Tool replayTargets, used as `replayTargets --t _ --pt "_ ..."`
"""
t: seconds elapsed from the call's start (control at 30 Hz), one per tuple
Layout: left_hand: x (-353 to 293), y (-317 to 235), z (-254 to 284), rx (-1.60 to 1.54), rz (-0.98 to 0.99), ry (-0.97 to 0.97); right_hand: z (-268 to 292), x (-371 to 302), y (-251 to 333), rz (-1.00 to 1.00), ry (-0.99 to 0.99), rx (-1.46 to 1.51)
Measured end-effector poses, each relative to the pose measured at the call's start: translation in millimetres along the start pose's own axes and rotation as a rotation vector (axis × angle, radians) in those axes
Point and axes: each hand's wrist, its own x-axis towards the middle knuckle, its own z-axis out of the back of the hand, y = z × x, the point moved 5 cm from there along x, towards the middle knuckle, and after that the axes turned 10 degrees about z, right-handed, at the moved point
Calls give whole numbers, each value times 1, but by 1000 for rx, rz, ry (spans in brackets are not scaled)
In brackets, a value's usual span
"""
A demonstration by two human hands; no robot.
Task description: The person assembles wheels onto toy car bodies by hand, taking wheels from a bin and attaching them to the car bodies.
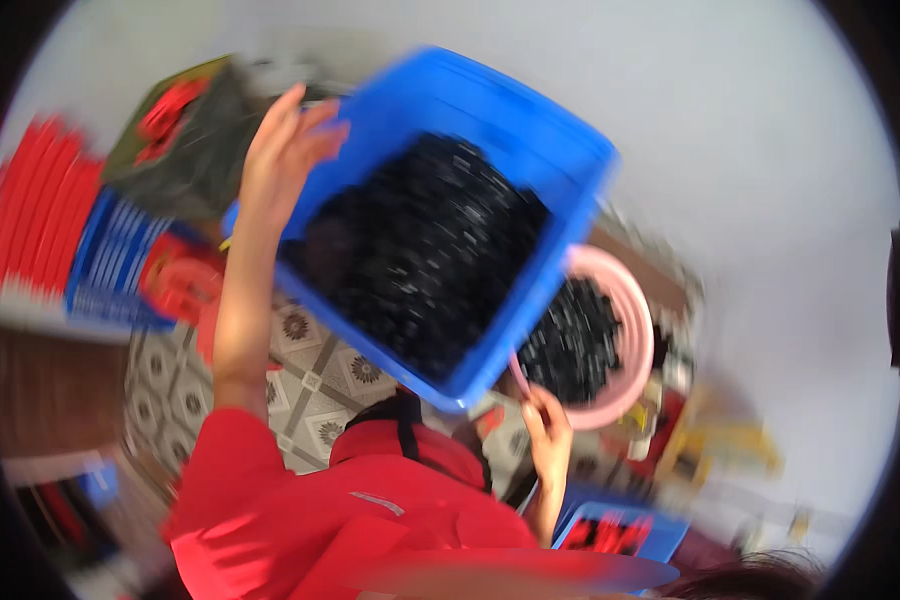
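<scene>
A large blue plastic bin (560, 135) fills the middle, tilted in the view, with a heap of small black pieces (420, 250) inside. My left hand (290, 145) is raised over the bin's left edge, its fingers stretched and apart, with nothing in them. Motion blurs it a little. To the right of the bin stands a pink round basin (632, 310), partly hidden by the bin and holding more black pieces. My right hand (550, 430) pinches the near rim of this basin between thumb and fingers.
Stacked red trays (45, 215) and a blue slatted crate (120, 255) stand at the left. Behind them a dark sack (195, 155) holds red pieces. A blue tray (660, 540) with red pieces lies near my right forearm. Patterned floor tiles (310, 400) show below the bin.
</scene>
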Motion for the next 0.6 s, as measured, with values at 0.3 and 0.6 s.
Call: replayTargets --t 0.3,0.6 --pt "-240 209 -263 162 977 1303 111 -107 -70 -65 -584 -166" --pt "-440 388 -354 647 1509 1307 358 -412 -371 -968 -1419 -608"
